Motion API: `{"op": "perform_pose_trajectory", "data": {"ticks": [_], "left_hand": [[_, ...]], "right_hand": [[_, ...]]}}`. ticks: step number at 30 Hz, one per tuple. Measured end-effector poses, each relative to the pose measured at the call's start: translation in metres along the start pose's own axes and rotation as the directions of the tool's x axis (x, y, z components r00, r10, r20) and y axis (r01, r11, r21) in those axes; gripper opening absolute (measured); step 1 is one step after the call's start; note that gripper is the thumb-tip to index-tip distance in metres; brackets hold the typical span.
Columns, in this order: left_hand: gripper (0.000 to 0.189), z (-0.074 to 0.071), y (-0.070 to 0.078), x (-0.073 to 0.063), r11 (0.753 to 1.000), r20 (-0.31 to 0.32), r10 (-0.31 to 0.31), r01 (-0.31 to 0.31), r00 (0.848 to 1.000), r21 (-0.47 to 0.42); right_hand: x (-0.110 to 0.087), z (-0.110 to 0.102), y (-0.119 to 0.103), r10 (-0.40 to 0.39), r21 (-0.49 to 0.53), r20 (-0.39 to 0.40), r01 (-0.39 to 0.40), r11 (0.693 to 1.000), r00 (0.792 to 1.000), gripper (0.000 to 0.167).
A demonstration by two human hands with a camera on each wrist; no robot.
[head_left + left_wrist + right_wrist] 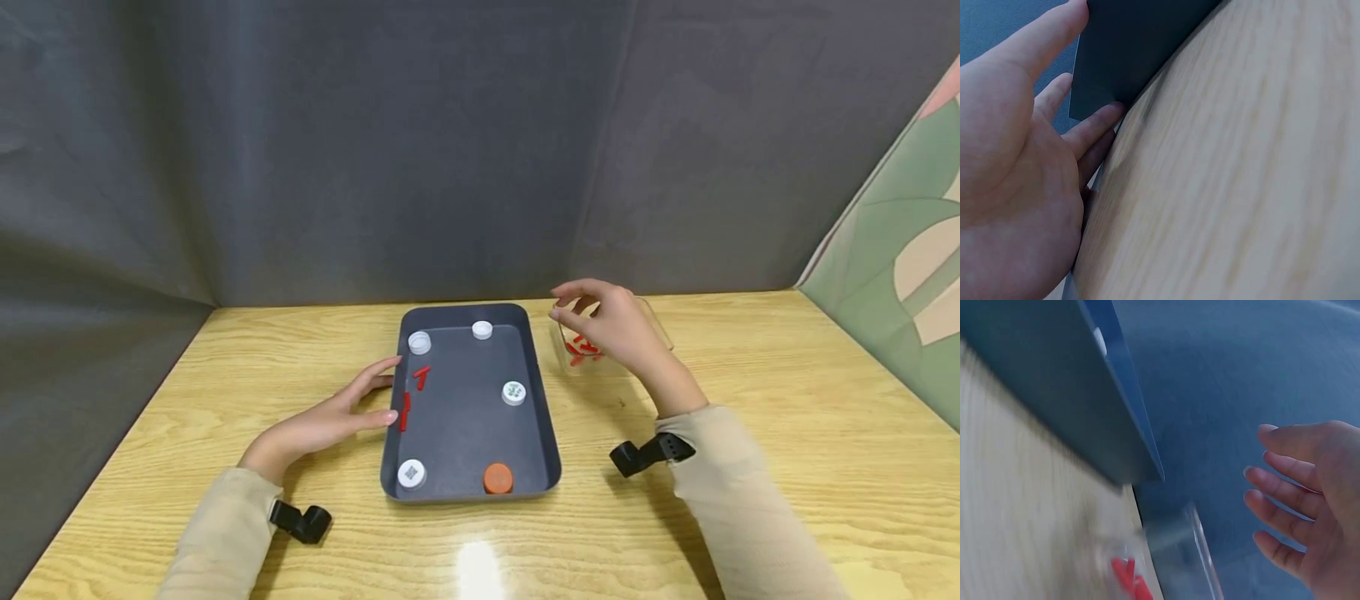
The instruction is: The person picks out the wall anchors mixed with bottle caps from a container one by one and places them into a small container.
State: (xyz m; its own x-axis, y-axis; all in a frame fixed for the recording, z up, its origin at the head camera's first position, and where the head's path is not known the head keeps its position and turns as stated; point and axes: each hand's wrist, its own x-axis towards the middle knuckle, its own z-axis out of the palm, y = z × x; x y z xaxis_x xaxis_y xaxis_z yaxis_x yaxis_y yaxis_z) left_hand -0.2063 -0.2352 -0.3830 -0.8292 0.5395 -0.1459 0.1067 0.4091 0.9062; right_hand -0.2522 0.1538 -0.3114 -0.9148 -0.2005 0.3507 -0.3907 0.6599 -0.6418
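Small red sticks: several placed in dark-grey rectangular tray; more left in clear plastic box. Left hand: relaxed, touching tray. Right hand: empty, near box.

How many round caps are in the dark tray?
5: one white cap far left, one at the far end, one on the right, one near left, and an orange cap near right.
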Motion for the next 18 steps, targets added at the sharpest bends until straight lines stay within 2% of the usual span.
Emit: {"op": "perform_pose_trajectory", "data": {"ticks": [10, 18], "left_hand": [[0.078, 0.001, -0.002, 0.004, 1.0, 0.004, 0.004, -0.004, 1.0, 0.001], [0.079, 0.0, -0.001, 0.003, 1.0, 0.006, 0.007, -0.007, 1.0, -0.002]], "right_hand": [[0.024, 0.024, -0.036, -0.046, 0.092, 0.074, 0.039, 0.995, 0.996, 0.028], [0.04, 0.048, -0.054, -0.09, 0.144, 0.11, 0.074, 0.987, 0.99, 0.025]]}}
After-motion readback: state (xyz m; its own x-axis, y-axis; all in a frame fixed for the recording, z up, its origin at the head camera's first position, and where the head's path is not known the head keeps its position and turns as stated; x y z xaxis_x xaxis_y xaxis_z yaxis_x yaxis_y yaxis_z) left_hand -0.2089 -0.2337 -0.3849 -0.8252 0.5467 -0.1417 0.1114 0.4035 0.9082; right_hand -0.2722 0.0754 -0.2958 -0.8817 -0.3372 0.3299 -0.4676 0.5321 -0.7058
